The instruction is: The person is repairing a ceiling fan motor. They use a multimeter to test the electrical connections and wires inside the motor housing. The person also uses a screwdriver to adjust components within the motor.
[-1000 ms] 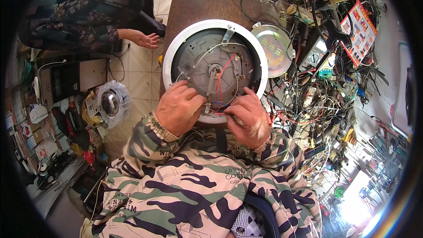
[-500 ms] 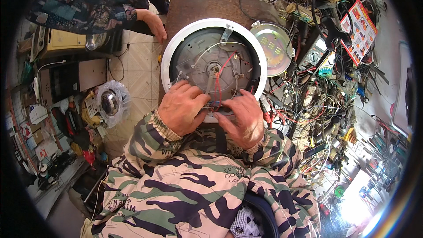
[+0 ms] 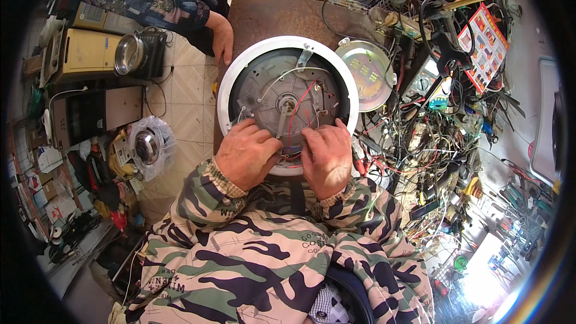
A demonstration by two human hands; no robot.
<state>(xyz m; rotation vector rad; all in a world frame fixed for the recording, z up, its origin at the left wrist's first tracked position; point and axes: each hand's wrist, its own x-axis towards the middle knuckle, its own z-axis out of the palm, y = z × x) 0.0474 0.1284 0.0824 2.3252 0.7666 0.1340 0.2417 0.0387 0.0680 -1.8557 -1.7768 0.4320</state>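
Note:
An open round appliance base (image 3: 231,81) with a white rim and a grey interior holds red and white wires (image 3: 307,91), metal brackets and a centre fitting. My left hand (image 3: 246,153) is curled at its lower-left part, fingertips pinched by a small connector among the wires; what they grip is hidden. My right hand (image 3: 325,153) is at the lower-right part, thumb and forefinger closed beside a red wire; I cannot make out what is between them. A round metal plate (image 3: 366,75) with slots lies beside the base at the right.
A brown worktop (image 3: 264,15) carries the base. A person's hand (image 3: 221,36) hangs by its left edge. Tangled cables, a multimeter (image 3: 420,81) and a printed sheet (image 3: 483,42) crowd the right. Cluttered shelves, a yellow box (image 3: 87,51) and a bagged pot (image 3: 147,144) are at left.
My right hand has drawn inward and up along the red wires. The other person's lower hand has moved from reaching out to hanging beside the worktop. The view has shifted slightly.

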